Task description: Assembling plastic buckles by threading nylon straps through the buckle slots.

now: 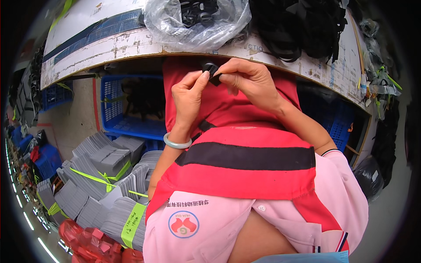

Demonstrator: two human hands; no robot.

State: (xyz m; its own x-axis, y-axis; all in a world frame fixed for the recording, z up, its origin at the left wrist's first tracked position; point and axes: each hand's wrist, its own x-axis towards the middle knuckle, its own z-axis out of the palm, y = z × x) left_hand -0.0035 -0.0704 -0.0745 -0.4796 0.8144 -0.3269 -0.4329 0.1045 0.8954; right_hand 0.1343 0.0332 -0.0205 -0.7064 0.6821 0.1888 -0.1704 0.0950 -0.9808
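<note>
A small black plastic buckle with a black strap is held between both hands just below the edge of the white worktable. My left hand, with a pale green bangle on the wrist, pinches it from the left with thumb and forefinger. My right hand grips it from the right. A black strap runs down over my red apron. The buckle's underside is hidden by my fingers.
A clear plastic bag of black buckles and a heap of black straps lie on the table. A blue crate sits under it. Bundles of grey flat pieces tied with green bands stack at lower left, red bags below.
</note>
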